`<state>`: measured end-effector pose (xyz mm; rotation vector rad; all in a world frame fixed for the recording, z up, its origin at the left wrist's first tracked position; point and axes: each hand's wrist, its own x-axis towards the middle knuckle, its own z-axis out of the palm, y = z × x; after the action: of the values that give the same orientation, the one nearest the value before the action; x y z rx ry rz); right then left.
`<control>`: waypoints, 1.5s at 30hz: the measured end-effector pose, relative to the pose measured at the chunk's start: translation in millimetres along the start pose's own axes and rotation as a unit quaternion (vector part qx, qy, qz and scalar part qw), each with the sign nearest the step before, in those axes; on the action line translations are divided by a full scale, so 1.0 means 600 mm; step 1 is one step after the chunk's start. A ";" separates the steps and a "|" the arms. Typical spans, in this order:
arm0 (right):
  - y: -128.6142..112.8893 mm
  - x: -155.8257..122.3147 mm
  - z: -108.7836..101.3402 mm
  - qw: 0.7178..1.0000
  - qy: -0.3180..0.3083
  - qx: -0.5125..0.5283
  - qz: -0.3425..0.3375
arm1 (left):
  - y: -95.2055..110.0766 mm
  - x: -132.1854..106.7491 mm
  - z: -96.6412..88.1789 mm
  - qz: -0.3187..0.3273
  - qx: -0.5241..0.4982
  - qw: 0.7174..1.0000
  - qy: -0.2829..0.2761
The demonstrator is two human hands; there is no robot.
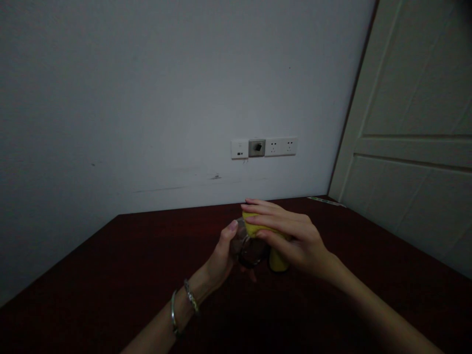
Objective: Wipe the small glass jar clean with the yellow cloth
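A clear, see-through vessel [254, 250], perhaps a glass or jar, is held above the dark red table. My left hand [223, 253] wraps round its left side, with the thumb on top and fingertips showing below. Over the far right side of the vessel, my right hand [285, 231] presses a yellow cloth [279, 260] with dark edging. The fingers of that hand lie stretched over the cloth, and one end hangs down beneath the palm. Two bracelets [191, 297] circle my left wrist. The vessel's exact kind is hard to make out in the dim light.
The dark red tabletop [147, 246] reaches back to a pale wall [165, 98]. Wall sockets [280, 146] sit just above the table. A cream panelled door or cabinet [413, 187] borders the right side. A thin printed strip [326, 201] lies at the back right edge.
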<state>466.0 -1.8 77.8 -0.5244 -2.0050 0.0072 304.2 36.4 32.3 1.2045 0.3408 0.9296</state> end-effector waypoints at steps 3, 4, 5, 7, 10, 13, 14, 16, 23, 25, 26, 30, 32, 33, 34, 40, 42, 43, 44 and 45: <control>0.001 0.001 0.002 1.000 0.007 0.005 0.005 | -0.002 0.001 -0.002 -0.007 -0.018 1.000 -0.004; 0.001 0.002 0.003 1.000 0.012 0.009 0.008 | -0.002 0.000 -0.002 -0.014 -0.025 1.000 -0.002; 0.001 0.003 0.004 1.000 0.019 0.013 0.011 | -0.002 0.000 -0.002 -0.023 -0.032 0.999 0.001; -0.001 0.004 0.005 0.999 0.036 0.023 0.018 | -0.003 -0.001 0.000 -0.037 -0.052 0.998 0.006; -0.003 0.007 0.006 0.997 0.060 0.037 0.030 | -0.003 -0.003 0.005 -0.052 -0.074 0.996 0.006; -0.004 0.008 0.009 0.995 0.073 0.052 0.054 | -0.002 -0.004 0.007 -0.055 -0.084 0.995 0.010; -0.004 0.008 0.011 0.993 0.078 0.061 0.066 | -0.002 -0.004 0.006 -0.054 -0.089 0.995 0.010; -0.001 0.008 0.013 0.988 0.092 0.081 0.092 | -0.003 -0.004 0.004 -0.051 -0.099 0.994 0.006; 0.005 0.008 0.017 0.983 0.093 0.097 0.125 | 0.002 -0.006 0.005 -0.065 -0.095 0.993 0.001; 0.003 0.009 0.017 0.983 0.095 0.094 0.124 | 0.006 -0.007 0.008 -0.080 -0.098 0.992 0.006; 0.002 0.009 0.017 0.983 0.094 0.093 0.125 | 0.007 -0.008 0.010 -0.087 -0.103 0.991 0.009; -0.002 0.010 0.016 0.983 0.088 0.091 0.133 | 0.010 -0.011 0.014 -0.104 -0.127 0.986 0.031; -0.002 0.010 0.015 0.984 0.085 0.087 0.133 | 0.010 -0.011 0.014 -0.117 -0.131 0.984 0.037; -0.003 0.010 0.014 0.984 0.085 0.084 0.132 | 0.011 -0.012 0.014 -0.121 -0.131 0.983 0.037; -0.003 0.010 0.014 0.984 0.084 0.081 0.132 | 0.012 -0.012 0.014 -0.123 -0.131 0.983 0.036; -0.006 0.011 0.014 0.984 0.089 0.077 0.135 | 0.017 -0.015 0.014 -0.136 -0.141 0.980 0.035; -0.007 0.012 0.015 0.983 0.093 0.078 0.135 | 0.018 -0.016 0.013 -0.143 -0.146 0.978 0.029; -0.008 0.012 0.015 0.983 0.095 0.076 0.135 | 0.018 -0.016 0.012 -0.148 -0.149 0.978 0.019; -0.008 0.012 0.015 0.984 0.096 0.075 0.133 | 0.018 -0.016 0.012 -0.154 -0.151 0.976 0.006; -0.009 0.012 0.015 0.984 0.096 0.074 0.131 | 0.018 -0.016 0.011 -0.159 -0.154 0.975 -0.009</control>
<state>453.9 -1.9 81.0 -0.6635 -1.7205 0.2564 298.2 25.7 42.1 0.8428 0.3501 0.6635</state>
